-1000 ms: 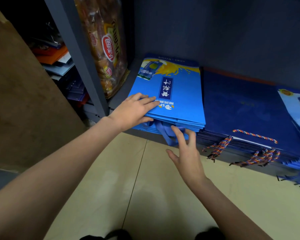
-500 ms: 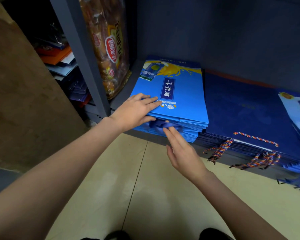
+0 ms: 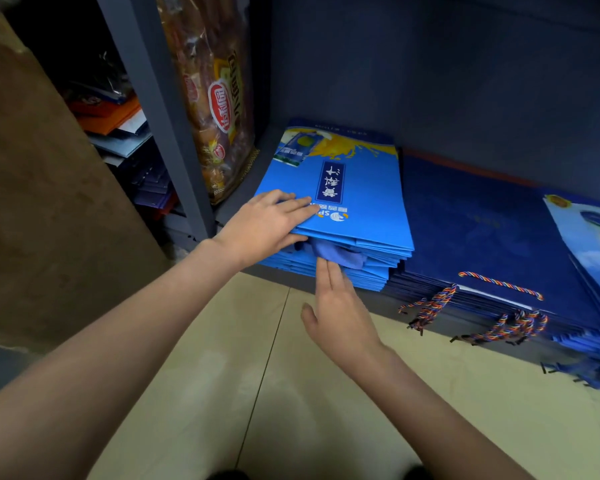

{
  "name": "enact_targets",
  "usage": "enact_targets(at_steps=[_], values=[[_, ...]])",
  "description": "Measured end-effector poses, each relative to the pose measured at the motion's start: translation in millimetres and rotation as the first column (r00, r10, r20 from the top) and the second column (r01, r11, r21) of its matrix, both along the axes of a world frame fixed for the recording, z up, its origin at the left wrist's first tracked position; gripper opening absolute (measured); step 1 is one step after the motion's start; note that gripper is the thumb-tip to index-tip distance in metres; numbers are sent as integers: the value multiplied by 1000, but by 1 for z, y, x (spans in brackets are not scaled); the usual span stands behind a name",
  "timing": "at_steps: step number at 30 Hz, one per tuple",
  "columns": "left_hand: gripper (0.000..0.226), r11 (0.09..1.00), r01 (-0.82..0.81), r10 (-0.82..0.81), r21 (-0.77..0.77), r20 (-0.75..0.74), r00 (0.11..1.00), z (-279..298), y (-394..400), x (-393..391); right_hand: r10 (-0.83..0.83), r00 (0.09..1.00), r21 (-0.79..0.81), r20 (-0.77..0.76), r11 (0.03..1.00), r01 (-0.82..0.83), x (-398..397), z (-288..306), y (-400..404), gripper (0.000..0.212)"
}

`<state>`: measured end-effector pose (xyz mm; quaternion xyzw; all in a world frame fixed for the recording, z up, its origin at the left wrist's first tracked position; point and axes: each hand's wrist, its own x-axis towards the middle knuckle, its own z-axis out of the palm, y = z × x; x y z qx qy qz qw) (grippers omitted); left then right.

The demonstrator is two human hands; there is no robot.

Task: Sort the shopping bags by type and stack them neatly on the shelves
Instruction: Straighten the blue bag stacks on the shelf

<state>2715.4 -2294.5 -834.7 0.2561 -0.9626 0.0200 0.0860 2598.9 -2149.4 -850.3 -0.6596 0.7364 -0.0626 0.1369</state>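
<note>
**Blue handle tucked into the light-blue bag stack**

At the centre of the frame, the stack of light-blue paper shopping bags [image 3: 357,202] lies flat on the bottom shelf [image 3: 392,308], its front edge facing the viewer. The left hand [image 3: 260,226] rests on the near left corner of the top bag, fingers straight and spread over the printed face, thumb under the edge; it sits in much the same place as half a second ago. The right hand [image 3: 340,306] has changed most: a second ago it hovered with spread fingers just below the stack, and now its fingers are straight and held together, their tips pressing the blue fabric handle [image 3: 336,254] into the gap between the bags. It holds nothing; the thumb stands apart to the left. The handle, which hung loose below the stack a second ago, now lies bunched within the front edge.

Right of centre, touching the light-blue stack, lies a stack of dark-blue bags [image 3: 482,230] with multicoloured twisted cord handles [image 3: 499,284] trailing over the shelf front. At the right edge another stack with a pale printed face [image 3: 589,237] overlaps it. In the upper middle a packet of packaged bread [image 3: 215,98] leans upright against the grey shelf upright [image 3: 160,109]. Further bags in orange and blue [image 3: 118,126] are piled at upper left. Beige floor tiles [image 3: 222,375] fill the lower frame.
</note>
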Motion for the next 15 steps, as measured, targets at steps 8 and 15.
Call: enact_targets(at_steps=[8,15], values=[[58,997,-67,64,42,55,996,3,2,-2,133,988,-264,-73,953,-148,-46,-9,39,51],[52,1000,-12,13,-10,5,1000,1,4,1,202,978,-247,-48,947,-207,-41,-17,10,57]])
